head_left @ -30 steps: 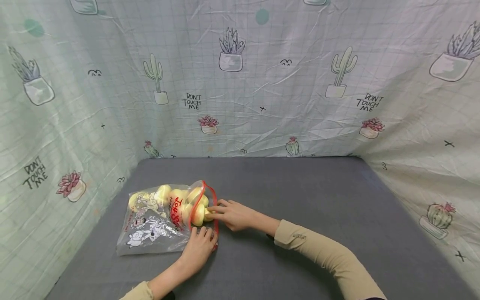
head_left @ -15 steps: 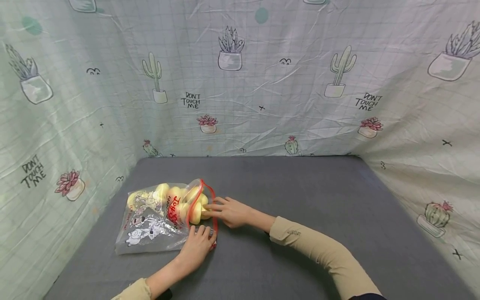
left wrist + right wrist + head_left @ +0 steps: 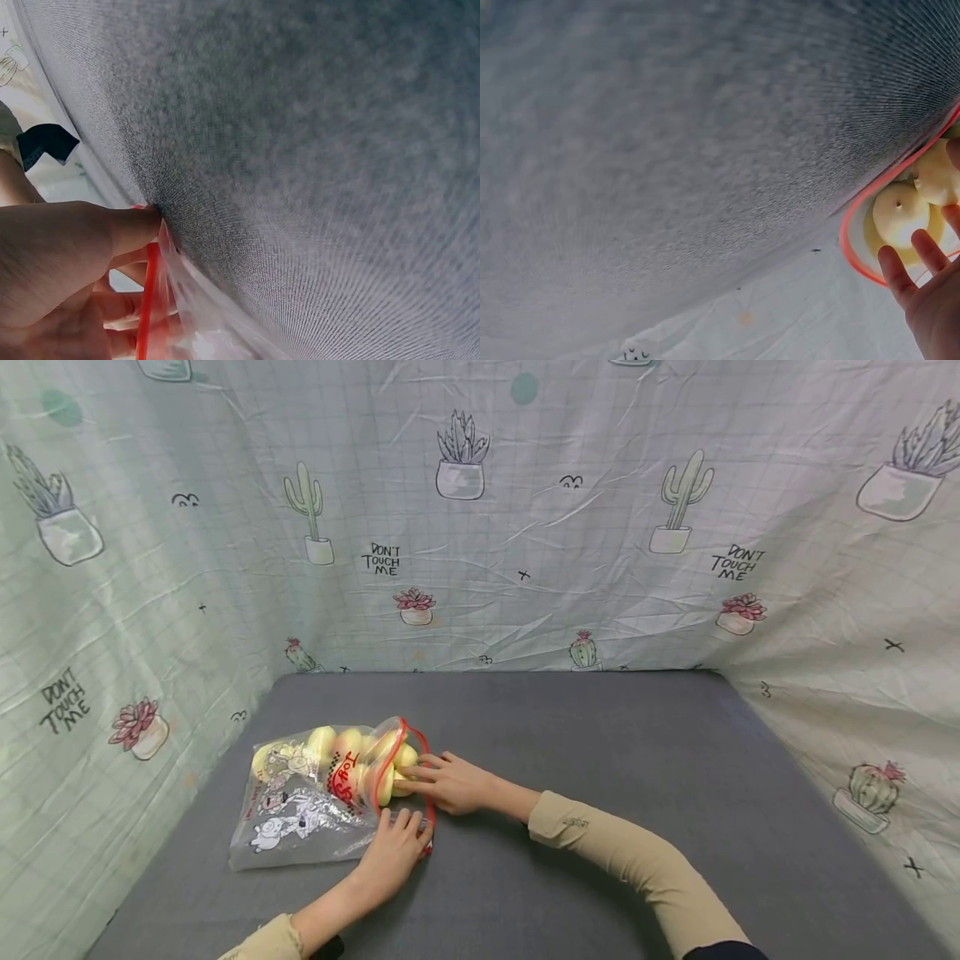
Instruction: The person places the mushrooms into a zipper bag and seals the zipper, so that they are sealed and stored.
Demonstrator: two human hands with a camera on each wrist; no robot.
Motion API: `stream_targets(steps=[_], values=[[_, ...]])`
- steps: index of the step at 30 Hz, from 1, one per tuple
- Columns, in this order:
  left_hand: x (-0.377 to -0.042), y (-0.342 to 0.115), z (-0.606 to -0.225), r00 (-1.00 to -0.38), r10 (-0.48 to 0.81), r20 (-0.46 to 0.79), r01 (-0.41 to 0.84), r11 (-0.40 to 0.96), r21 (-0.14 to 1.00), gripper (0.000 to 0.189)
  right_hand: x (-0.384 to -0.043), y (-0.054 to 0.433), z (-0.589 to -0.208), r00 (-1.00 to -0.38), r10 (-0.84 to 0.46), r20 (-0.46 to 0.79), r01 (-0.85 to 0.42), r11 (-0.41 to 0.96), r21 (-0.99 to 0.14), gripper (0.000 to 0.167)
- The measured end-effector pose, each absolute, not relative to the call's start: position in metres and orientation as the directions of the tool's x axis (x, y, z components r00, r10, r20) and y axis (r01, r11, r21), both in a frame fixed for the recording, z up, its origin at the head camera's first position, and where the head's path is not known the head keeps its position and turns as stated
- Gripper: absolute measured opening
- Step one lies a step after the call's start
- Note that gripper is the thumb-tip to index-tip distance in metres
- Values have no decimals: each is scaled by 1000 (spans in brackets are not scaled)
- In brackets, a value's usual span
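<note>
A clear plastic zip bag [image 3: 322, 827] with red edging and printed cartoon figures lies at the left of the table. Several round yellow fruits [image 3: 351, 745] are inside it. Near its lower corner, my left hand [image 3: 393, 852] pinches the red-edged rim [image 3: 150, 300] between thumb and fingers. My right hand [image 3: 457, 783] reaches into the mouth from the right. Its thumb and forefinger are on either side of one yellow fruit [image 3: 937, 176], while the other fingers spread beside a second fruit [image 3: 900, 214]. The far ends of some fingertips are cut off by the right wrist view's edge.
The grey cloth-covered table [image 3: 600, 760] extends right of the bag. A pale curtain [image 3: 525, 527] printed with cacti and potted plants encloses the back and both sides.
My right hand has moved slightly left, and the fruit at its fingertips has gone deeper into the bag. The left hand keeps its hold on the rim.
</note>
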State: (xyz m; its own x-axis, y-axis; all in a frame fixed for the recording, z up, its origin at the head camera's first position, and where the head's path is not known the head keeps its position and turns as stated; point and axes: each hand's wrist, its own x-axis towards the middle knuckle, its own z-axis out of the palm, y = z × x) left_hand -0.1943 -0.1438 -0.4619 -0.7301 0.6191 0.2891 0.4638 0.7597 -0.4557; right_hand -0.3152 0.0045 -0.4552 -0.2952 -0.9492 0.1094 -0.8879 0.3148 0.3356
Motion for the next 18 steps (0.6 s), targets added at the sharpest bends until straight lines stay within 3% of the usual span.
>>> stream_targets(steps=[18], values=[[-193,-144,-460,-721,629,291,451,744,-493,30,-313,-18,-454,-331,-937,113,-852,348,390,50]])
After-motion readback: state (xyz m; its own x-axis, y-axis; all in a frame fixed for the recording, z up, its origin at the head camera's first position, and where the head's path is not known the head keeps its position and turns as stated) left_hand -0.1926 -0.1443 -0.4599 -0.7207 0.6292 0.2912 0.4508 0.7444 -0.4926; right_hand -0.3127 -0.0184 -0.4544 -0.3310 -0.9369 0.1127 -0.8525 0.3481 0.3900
